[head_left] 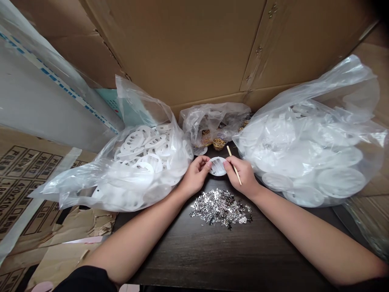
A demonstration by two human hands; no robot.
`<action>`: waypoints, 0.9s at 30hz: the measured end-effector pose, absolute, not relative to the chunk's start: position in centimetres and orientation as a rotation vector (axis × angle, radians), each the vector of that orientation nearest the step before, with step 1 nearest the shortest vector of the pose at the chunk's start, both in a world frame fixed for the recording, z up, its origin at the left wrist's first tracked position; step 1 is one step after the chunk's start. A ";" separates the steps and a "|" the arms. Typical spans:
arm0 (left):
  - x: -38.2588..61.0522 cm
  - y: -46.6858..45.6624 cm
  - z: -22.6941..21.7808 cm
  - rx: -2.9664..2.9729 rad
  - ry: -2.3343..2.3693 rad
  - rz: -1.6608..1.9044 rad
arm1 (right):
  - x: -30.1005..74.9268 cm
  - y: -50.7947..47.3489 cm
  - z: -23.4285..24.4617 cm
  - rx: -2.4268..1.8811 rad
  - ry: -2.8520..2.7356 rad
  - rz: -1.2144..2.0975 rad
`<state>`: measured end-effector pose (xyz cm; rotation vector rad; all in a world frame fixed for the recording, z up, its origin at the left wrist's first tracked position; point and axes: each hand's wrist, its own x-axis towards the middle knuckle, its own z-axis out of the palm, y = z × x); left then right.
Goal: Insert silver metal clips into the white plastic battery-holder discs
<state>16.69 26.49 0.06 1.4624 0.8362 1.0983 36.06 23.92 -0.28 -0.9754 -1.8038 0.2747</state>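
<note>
Between my two hands is a round white plastic disc [218, 166] with slots in it. My left hand [196, 175] pinches its left edge between thumb and fingers. On the opposite edge, my right hand [242, 174] grips the disc too, and a thin wooden stick [234, 166] is tucked in the same fingers, slanting up to the left. Just below the hands lies a loose pile of small silvery metal pieces [220, 207] on the dark wooden table [212, 255]. Another white disc [200, 151] rests flat behind my left hand.
Clear plastic bags stuffed with white discs stand on the left [142, 162] and right [306, 154]. Behind the hands, a smaller plastic bag [212, 117] sits near gold-coloured metal pieces [219, 142]. A large cardboard box [182, 48] walls off the back. Printed cardboard [27, 174] lies at the left.
</note>
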 end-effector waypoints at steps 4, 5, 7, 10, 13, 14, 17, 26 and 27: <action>16.8 26.4 0.1 1.493 0.823 1.107 | 35.9 23.8 -0.3 -0.963 -1.830 0.254; 16.8 26.4 0.1 1.486 0.825 1.113 | 35.9 23.8 -0.3 -0.967 -1.831 0.256; 16.9 26.4 0.1 1.450 0.840 1.117 | 35.9 23.9 -0.3 -0.989 -1.816 0.272; 16.8 26.5 0.0 1.390 0.866 1.098 | 36.0 23.9 -0.3 -1.038 -1.787 0.349; 16.6 26.5 -0.2 1.394 0.875 1.108 | 36.2 23.9 -0.3 -1.081 -1.789 0.448; 16.6 26.5 -0.2 1.396 0.874 1.115 | 36.2 23.9 -0.4 -1.094 -1.789 0.460; 16.4 26.5 -0.3 1.326 0.837 1.115 | 36.2 23.9 -0.4 -1.108 -1.769 0.488; 16.5 26.2 0.3 1.300 0.799 1.083 | 36.5 24.2 -0.4 -1.071 -1.652 0.791; 16.5 26.2 0.3 1.311 0.805 1.085 | 36.5 24.2 -0.4 -1.065 -1.648 0.818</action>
